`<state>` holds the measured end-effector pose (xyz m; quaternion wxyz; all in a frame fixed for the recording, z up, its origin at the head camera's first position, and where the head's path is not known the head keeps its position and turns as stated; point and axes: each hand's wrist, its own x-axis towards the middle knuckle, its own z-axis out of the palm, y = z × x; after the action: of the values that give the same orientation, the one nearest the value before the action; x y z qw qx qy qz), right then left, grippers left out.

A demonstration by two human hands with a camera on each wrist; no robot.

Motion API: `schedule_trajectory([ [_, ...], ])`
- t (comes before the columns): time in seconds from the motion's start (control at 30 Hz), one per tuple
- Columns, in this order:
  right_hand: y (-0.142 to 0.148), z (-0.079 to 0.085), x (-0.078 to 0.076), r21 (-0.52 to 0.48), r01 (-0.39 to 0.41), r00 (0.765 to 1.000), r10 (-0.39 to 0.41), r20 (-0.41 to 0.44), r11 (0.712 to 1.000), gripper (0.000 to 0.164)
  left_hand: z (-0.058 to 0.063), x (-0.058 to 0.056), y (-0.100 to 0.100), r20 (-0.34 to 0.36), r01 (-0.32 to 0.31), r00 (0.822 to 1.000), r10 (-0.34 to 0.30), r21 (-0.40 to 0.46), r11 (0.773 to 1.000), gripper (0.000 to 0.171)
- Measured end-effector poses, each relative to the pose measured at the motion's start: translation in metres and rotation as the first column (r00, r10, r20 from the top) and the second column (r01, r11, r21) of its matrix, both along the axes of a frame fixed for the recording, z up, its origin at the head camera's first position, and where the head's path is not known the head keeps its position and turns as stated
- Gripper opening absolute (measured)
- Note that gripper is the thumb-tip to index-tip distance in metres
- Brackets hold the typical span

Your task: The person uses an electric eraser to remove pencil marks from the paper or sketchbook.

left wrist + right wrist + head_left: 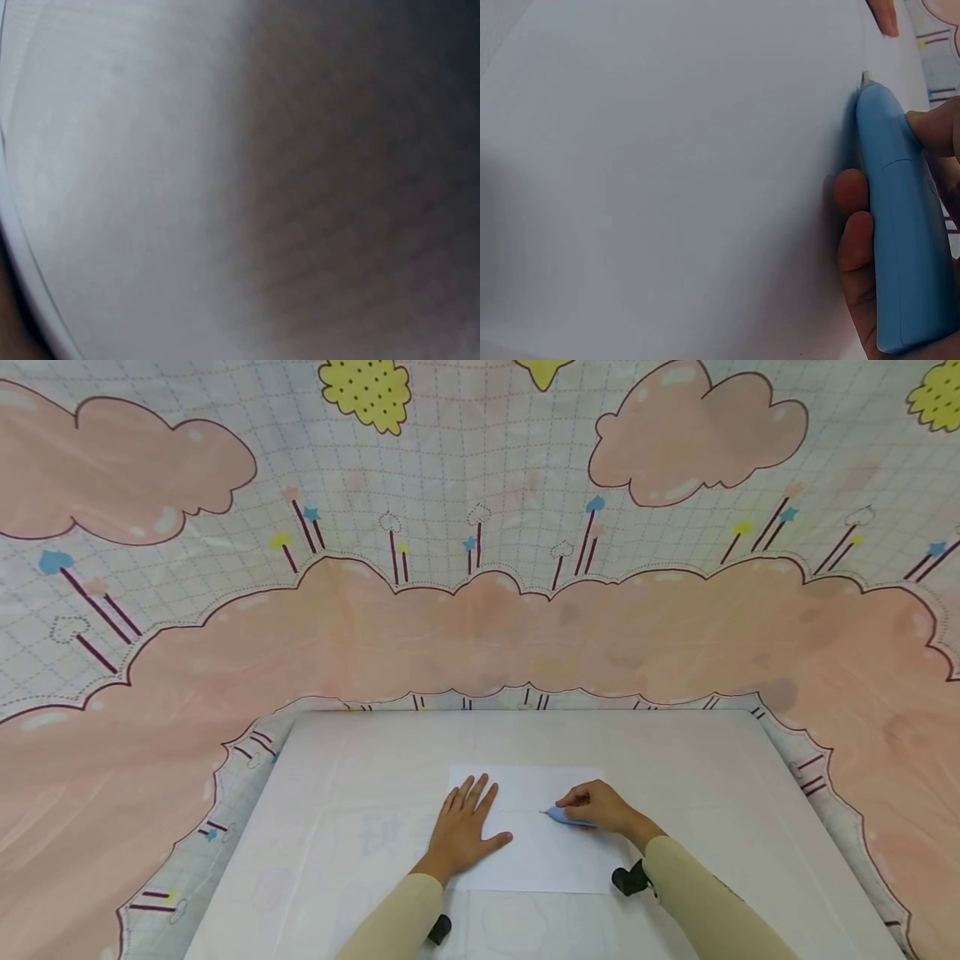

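Observation:
A white sheet of paper lies on the white table. My left hand rests on the sheet's left part, fingers straight and thumb spread to the right. On the right part, my right hand grips a thick blue handheld tool with a tapered nose; its exact kind is unclear. The tool's small thin tip points left at the sheet, by a faint line across it. In the right wrist view, the thumb presses one side and curled fingers the other. The left wrist view is too blurred to show the hand's work.
The white table extends around the sheet. Behind and beside it hangs a patterned cloth with pink clouds. A black wrist device sits below the right wrist, another by the left sleeve.

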<state>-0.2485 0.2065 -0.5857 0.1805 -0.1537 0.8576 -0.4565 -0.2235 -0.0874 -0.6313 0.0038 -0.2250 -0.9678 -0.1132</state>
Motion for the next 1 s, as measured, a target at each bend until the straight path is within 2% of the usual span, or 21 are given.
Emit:
schedule_trajectory([
  [0.27, 0.004, 0.001, 0.002, 0.017, -0.003, 1.000, 0.003, -0.015, 1.000, 0.016, 0.000, 0.001, 0.000, -0.014, 0.012, 1.000, -0.012, 0.029, 0.999, 0.089],
  [0.53, 0.010, 0.001, 0.004, 0.039, 0.009, 1.000, -0.008, -0.025, 0.999, 0.016, -0.001, 0.000, 0.000, 0.026, -0.001, 1.000, 0.001, -0.009, 1.000, 0.090],
  [1.0, 0.019, 0.003, 0.004, 0.054, 0.021, 1.000, -0.020, -0.020, 0.998, 0.016, -0.003, -0.002, 0.001, 0.024, 0.001, 1.000, 0.000, -0.006, 1.000, 0.090],
])
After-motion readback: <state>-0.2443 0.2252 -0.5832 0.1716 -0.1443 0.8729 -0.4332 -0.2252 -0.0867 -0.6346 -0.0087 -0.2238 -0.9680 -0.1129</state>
